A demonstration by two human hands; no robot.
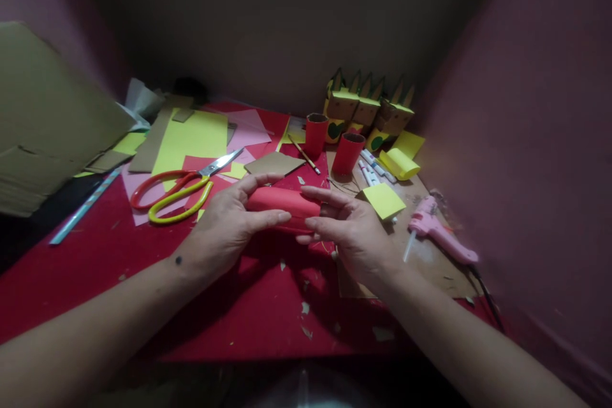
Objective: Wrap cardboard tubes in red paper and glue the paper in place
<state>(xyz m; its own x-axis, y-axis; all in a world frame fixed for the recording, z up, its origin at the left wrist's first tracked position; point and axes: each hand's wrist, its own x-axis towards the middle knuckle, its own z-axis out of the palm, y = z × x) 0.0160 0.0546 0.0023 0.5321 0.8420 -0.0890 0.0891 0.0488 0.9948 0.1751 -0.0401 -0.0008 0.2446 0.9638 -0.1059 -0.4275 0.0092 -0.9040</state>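
Between my two hands, just above the red table, lies a red paper-covered tube (pixel 272 199), held sideways. My left hand (pixel 239 210) grips its left end, thumb along the near side and fingers over the top. At the right end, my right hand (pixel 342 220) holds it with thumb and fingers; some fingers are hidden behind it. Two similar red tubes (pixel 348 154) stand upright beyond my right hand, their cardboard insides showing at the top. Large scissors (pixel 184 194) with one red and one yellow handle lie left of my left hand, blades partly apart.
A pink glue gun (pixel 442 233) rests on a cardboard sheet (pixel 411 274) at the right, its cord trailing down. Markers (pixel 373 169), a pencil (pixel 305 154) and yellow paper (pixel 194 140) lie around. Cardboard figures (pixel 368 108) stand at the back; a large cardboard piece (pixel 48 115) stands left.
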